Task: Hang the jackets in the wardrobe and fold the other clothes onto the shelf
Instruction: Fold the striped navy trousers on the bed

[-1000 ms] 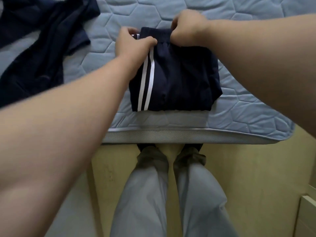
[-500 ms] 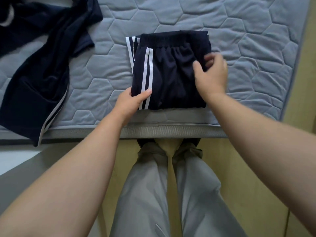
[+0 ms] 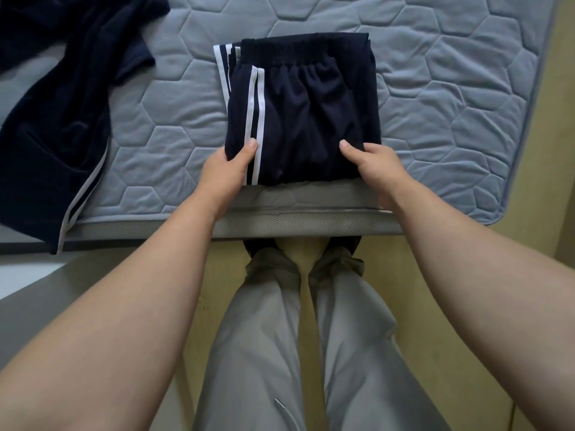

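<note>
— Thumbs alone show atop the folded trousers [image 3: 306, 119]; our other fingers go underneath, hidden.
— So our left hand [image 3: 228, 171] and right hand [image 3: 378, 169] pinch its near corners, on the quilted mattress [image 3: 451, 104] over yellow floor [image 3: 466, 275].
— Jacket [image 3: 56, 104] runs off-frame left.
— Our right hand has left the side edge.

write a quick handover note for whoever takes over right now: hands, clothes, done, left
Left hand grips the near left corner of the folded trousers, thumb on top. Right hand grips the near right corner likewise.
Trousers lie on the mattress by its near edge. A dark striped garment, likely a jacket, lies spread at the left, draping over the edge.
Done: trousers folded. Left: carry them to the shelf, hang the jacket. Shelf and wardrobe are out of view.
</note>
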Demonstrator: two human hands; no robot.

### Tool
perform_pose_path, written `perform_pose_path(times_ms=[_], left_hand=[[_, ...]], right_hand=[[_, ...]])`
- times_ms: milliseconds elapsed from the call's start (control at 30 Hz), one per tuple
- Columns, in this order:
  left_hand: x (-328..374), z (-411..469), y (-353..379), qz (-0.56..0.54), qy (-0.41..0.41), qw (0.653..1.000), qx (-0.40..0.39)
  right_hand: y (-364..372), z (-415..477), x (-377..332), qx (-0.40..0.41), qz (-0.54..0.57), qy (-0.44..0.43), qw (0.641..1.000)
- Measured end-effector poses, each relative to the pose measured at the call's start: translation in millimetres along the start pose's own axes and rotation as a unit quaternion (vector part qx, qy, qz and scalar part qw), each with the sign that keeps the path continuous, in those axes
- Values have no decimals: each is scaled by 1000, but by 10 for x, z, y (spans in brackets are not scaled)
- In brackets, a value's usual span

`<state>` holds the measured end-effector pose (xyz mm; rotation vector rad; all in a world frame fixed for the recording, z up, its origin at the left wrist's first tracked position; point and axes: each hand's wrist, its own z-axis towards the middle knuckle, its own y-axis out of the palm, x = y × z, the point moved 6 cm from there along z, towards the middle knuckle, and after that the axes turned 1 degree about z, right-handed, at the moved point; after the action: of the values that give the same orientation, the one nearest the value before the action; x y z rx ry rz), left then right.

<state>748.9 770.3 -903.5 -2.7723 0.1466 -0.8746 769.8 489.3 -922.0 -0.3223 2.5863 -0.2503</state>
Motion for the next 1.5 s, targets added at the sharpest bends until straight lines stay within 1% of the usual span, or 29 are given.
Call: perform_pose_path(times_ms=[67, 133, 200, 233, 333, 367, 400, 433, 467, 533, 567, 600, 633, 700, 733, 800, 900, 1000, 1100, 1167, 1233, 1300, 1333, 1400, 1433, 1500], left_hand=[[-21, 6, -35, 9, 2, 1000, 29], [-77, 16, -104, 10, 2, 995, 96], [-158, 17, -139, 15, -16, 984, 174], [-192, 25, -109, 20, -32, 979, 201], [-162, 63, 47, 109, -71, 955, 267], [-104, 42, 68, 149, -85, 939, 297], [-13, -9, 70, 191, -82, 922, 328], [110, -63, 76, 239, -37, 902, 359], [264, -128, 112, 298, 44, 876, 376], [528, -221, 278, 395, 217, 818, 358], [628, -227, 371, 427, 274, 793, 337], [701, -186, 452, 450, 308, 777, 313], [752, -108, 528, 473, 328, 765, 291], [791, 131, 640, 522, 335, 743, 251], [770, 269, 658, 543, 328, 736, 237], [660, 529, 625, 563, 310, 735, 217], [492, 746, 610, 570, 318, 737, 176], [531, 744, 618, 566, 304, 753, 141], [798, 585, 569, 535, 293, 776, 163], [1091, 508, 521, 530, 299, 771, 187], [1386, 571, 506, 550, 284, 770, 158], [1626, 719, 570, 587, 255, 764, 82], [1708, 785, 622, 605, 232, 761, 35], [1828, 872, 692, 636, 176, 751, -37], [1867, 878, 718, 648, 151, 745, -58], [1910, 860, 744, 667, 123, 731, -81]], right_hand=[[3, -1, -9, 15, -5, -19, 1000], [15, 24, 19, 35, -10, -16, 999], [66, 69, 68, 52, -50, -4, 997], [90, 94, 97, 60, -76, 5, 995], [131, 163, 163, 94, -140, 18, 985], [126, 150, 159, 118, -168, 17, 979], [112, 111, 125, 154, -201, 9, 967], [88, 38, 56, 201, -227, -12, 953], [61, -62, -44, 254, -241, -48, 936], [70, -257, -323, 345, -242, -162, 892], [119, -300, -471, 360, -246, -222, 872], [199, -291, -612, 353, -262, -274, 856], [304, -236, -738, 328, -292, -312, 842], [533, -41, -912, 260, -381, -354, 813], [620, 80, -939, 230, -425, -358, 799], [688, 354, -851, 183, -490, -340, 781], [618, 636, -634, 141, -527, -316, 776], [593, 657, -660, 116, -534, -308, 779], [535, 495, -842, 103, -501, -321, 797], [388, 348, -1014, 138, -456, -347, 808], [191, 245, -1119, 202, -407, -333, 826], [-28, 172, -1045, 272, -326, -269, 865], [-133, 129, -922, 301, -270, -216, 889], [-242, 33, -522, 330, -157, -77, 928], [-234, -29, -269, 323, -108, 0, 940], [-42, -165, 214, 264, 2, 126, 956]])
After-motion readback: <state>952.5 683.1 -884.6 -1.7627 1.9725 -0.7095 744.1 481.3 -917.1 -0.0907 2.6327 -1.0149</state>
